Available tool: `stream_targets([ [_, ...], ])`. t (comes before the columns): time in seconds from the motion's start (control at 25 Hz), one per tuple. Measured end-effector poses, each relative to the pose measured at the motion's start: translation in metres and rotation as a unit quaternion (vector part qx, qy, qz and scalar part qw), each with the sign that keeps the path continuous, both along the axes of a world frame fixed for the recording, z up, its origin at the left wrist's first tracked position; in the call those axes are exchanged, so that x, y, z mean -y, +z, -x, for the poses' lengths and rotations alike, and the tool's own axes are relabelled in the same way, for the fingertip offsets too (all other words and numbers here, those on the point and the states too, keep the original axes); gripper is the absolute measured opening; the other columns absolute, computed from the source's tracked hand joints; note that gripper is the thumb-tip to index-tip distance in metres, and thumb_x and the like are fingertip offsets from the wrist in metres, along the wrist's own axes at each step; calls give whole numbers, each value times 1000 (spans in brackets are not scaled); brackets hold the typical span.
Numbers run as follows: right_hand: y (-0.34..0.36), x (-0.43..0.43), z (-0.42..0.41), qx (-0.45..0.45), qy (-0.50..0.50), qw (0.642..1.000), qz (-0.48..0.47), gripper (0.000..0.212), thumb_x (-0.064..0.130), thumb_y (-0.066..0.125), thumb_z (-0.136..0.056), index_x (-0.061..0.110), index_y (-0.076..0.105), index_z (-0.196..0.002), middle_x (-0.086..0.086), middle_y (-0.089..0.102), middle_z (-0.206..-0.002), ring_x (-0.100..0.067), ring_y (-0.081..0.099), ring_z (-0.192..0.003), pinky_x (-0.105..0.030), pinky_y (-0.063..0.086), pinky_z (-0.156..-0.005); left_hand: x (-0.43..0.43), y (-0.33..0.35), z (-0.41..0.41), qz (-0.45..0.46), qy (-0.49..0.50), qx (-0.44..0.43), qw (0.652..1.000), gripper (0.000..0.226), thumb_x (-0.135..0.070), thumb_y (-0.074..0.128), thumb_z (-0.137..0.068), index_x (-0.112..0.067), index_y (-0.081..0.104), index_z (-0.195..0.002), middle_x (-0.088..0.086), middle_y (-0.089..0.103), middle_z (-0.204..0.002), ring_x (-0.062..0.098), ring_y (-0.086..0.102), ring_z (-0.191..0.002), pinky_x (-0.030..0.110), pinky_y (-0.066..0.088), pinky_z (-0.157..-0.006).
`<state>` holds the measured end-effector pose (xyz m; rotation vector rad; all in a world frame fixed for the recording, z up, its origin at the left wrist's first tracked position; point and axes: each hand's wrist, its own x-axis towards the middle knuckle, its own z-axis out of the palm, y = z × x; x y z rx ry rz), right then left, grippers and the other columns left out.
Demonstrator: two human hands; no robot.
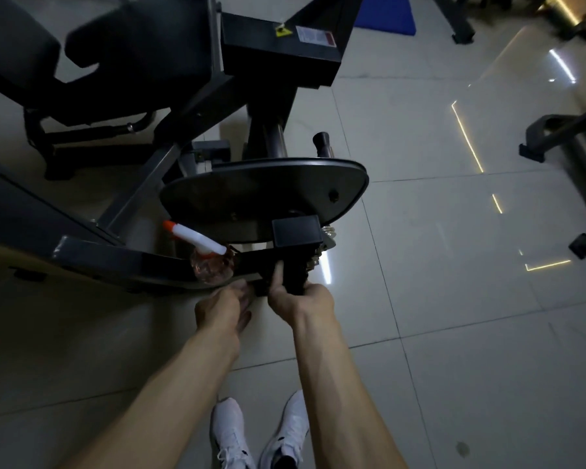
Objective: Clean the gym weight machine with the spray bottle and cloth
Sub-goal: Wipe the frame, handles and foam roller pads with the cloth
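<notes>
The black weight machine (pixel 261 194) fills the upper left, with a round plate and a square-capped post (pixel 296 231) at its near end. A clear pinkish spray bottle (pixel 212 265) with a white head and orange nozzle sits over the machine's low frame bar. My left hand (pixel 224 308) is right below the bottle with its fingers curled at the base. My right hand (pixel 301 297) grips a dark cloth (pixel 295 277) against the post below the cap, thumb stretched up along the post's left side. The cloth is hard to tell from the black metal.
Glossy pale floor tiles (pixel 454 299) lie to the right and below. My two white shoes (pixel 261 434) stand at the bottom. Other dark machine frames (pixel 555 133) reach in from the right edge. A blue mat (pixel 386 11) lies at the top.
</notes>
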<state>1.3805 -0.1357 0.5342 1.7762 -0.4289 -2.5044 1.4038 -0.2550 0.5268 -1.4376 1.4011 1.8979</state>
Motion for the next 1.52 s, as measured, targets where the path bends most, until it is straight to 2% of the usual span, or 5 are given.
stream_targets([
  [0.2,68,-33,7,3,56,998,-40,21,4,51,-104,-13,63,-98,-34,66,-85,-44,66,-100,-39,58,-97,-14,31,9,-19,9,-11,1000,24,-3,55,-97,-17,70,-110,5,74,-102,18,70,-94,37,56,-91],
  [0.72,-20,-20,13,16,286,931,-224,37,-3,39,-93,5,69,-112,-13,72,-98,-29,69,-79,-40,63,-69,-1,30,-5,-13,-17,6,1000,20,-8,58,-98,-19,72,-104,1,75,-108,18,70,-101,35,55,-86],
  [1.16,159,-30,-32,-194,454,759,-424,34,16,55,-90,9,68,-121,-23,74,-111,-39,70,-98,-43,55,-73,-4,132,-9,-189,-76,-13,979,54,-62,49,-97,-16,69,-118,14,68,-122,32,60,-116,49,45,-102],
  [1.4,204,31,-23,-234,577,563,-543,14,7,64,-93,4,69,-106,-18,75,-100,-33,75,-91,-35,59,-68,28,203,-11,-156,-12,-179,971,42,-50,69,-90,-18,72,-117,13,76,-112,33,71,-107,51,53,-101],
  [1.52,213,64,-7,-233,578,678,-391,29,19,58,-90,5,75,-109,-19,76,-107,-35,72,-101,-41,58,-84,55,207,-10,-31,-92,-240,966,39,-45,76,-86,-24,70,-118,9,75,-112,30,71,-105,52,57,-93],
])
